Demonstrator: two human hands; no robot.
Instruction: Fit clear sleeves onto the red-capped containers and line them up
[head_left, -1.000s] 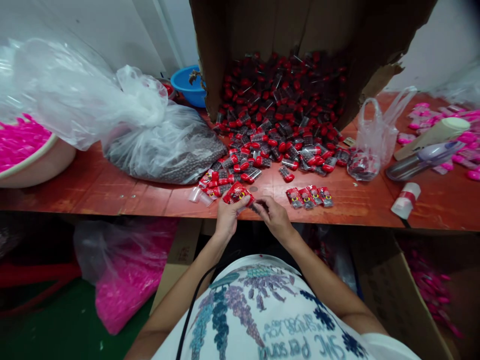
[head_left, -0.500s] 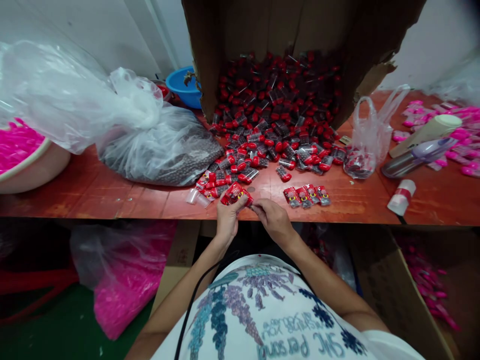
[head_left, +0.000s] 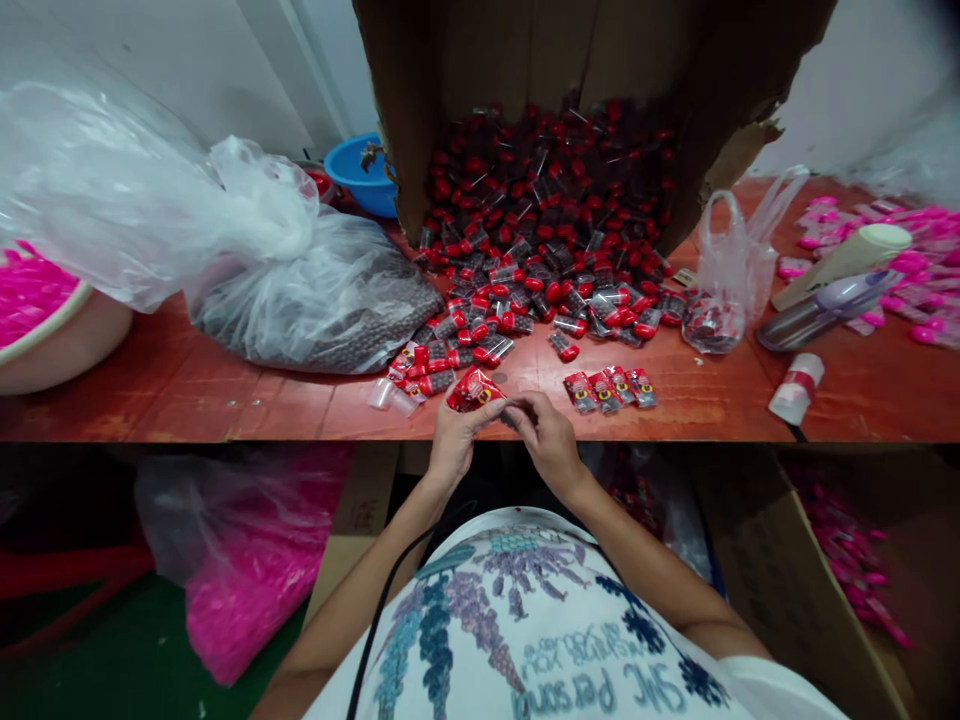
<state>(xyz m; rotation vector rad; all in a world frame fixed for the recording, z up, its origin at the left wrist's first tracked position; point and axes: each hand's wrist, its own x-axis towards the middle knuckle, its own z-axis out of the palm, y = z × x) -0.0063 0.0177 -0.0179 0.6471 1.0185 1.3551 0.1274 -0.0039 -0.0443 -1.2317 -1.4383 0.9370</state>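
Note:
My left hand (head_left: 454, 440) is closed on a red printed packet (head_left: 474, 387), its thumb pressed over the front, at the table's near edge. The fingers of my right hand (head_left: 549, 438) are pinched at the packet's right end, touching my left fingertips. A small dark part shows below that pinch, too small to name. To the right lie several red and clear packets (head_left: 606, 391) in a row. Just left of my hands are small clear cups (head_left: 391, 397) and red-capped containers (head_left: 436, 383) with dark contents.
A torn cardboard box (head_left: 397, 130) on its side spills a heap of red-capped containers (head_left: 540, 260) onto the red table (head_left: 300, 408). A plastic bag of dark beads (head_left: 315, 300) sits left. A carrier bag (head_left: 731, 270), a bottle (head_left: 825, 310) and a white roll (head_left: 796, 390) stand right.
My right fingers have curled in closer to my left fingertips at the packet's right end. The packet has tilted slightly, and the whole view has shifted a little.

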